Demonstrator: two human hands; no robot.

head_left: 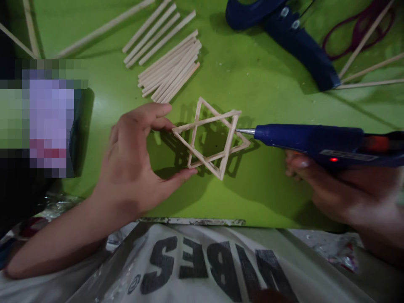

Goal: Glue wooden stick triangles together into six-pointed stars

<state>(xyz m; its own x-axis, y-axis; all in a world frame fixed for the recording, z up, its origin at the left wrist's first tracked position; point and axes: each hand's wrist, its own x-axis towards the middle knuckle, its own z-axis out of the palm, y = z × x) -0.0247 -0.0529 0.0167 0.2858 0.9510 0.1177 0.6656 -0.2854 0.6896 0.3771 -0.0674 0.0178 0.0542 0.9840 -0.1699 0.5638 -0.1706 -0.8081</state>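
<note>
A six-pointed star made of thin wooden sticks [211,158] is held just over the green table. My left hand [132,155] pinches it at its left side, thumb by a lower corner and fingers at the left tip. Gripped in my right hand [334,185] is a blue hot glue gun [309,136] with a glowing red light. Its metal nozzle points left and meets, or nearly meets, a stick crossing on the star's right side; I cannot tell if it touches.
Several loose wooden sticks [170,67] lie above the star on the green table [246,80]. At the upper right stand a dark blue tool handle [303,54], maroon scissors handles [360,33] and joined sticks [372,69]. More long sticks [104,29] are at the upper left.
</note>
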